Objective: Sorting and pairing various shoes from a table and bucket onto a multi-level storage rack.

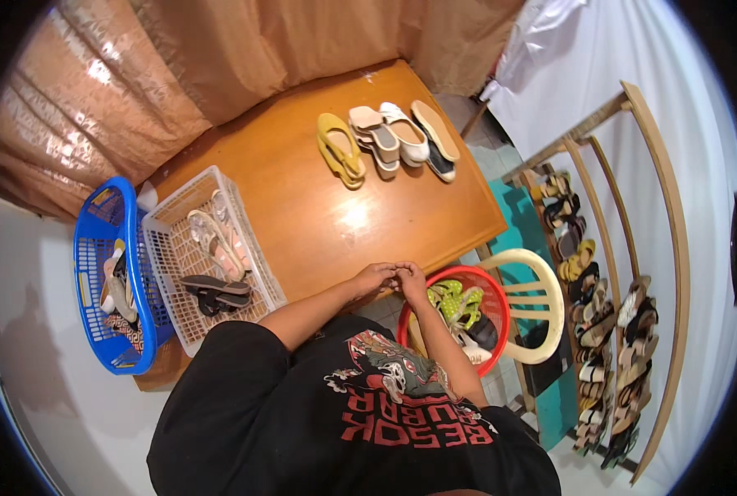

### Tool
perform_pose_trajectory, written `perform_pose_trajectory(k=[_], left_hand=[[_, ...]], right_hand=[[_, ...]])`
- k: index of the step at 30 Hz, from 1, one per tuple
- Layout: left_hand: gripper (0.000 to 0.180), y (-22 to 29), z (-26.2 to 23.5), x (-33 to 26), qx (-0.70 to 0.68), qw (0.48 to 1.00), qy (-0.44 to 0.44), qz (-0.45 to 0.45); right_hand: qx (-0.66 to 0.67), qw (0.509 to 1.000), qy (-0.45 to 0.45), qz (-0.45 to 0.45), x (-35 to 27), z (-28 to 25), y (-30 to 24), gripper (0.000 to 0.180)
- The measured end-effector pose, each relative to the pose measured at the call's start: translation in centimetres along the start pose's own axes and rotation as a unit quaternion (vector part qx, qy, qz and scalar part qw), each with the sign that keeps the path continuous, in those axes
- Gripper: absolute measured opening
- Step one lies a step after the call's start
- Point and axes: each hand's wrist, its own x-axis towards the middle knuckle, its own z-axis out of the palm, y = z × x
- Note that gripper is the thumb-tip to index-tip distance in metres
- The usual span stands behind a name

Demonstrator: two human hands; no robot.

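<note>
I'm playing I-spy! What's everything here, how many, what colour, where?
table: 1, orange-brown, centre
table shoes: several, mixed, far side
curtain: count unclear, orange-brown, behind table
blue basket: 1, blue, left
white basket: 1, white, beside blue basket
chair: 1, cream, right
red basket: 1, red, by chair
basket shoes: many, mixed, in baskets
rack: 1, brown, far right
rack shoes: many, mixed, on rack
teal surface: count unclear, teal, by rack
cloth: count unclear, white, behind rack
shirt: 1, black with print, bottom
left hand: 1, bare, table's near edge
right hand: 1, bare, meeting the left
</note>
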Motion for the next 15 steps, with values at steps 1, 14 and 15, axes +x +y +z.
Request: perform_pose_trajectory(k=[1,14,15], left_hand=[[0.027,0.8,-1.3,-0.2,-0.004,1.000,0.010,0.008],[0.048,10.1,-8.3,-2.6,-0.049,0.977,0.190,0.088],[0.049,10.4,-8.8,-2.7,-0.051,0.974,0.200,0.096]], right_hand=[[-0.005,1.000,-0.013,-0.001,0.9,1.5,-1.1,0.016],[-0.042,0.999,-0.028,0.014,9.6,10.2,-7.2,0.039],[-0.043,0.998,-0.031,0.015,10.6,11.0,-7.9,0.039]])
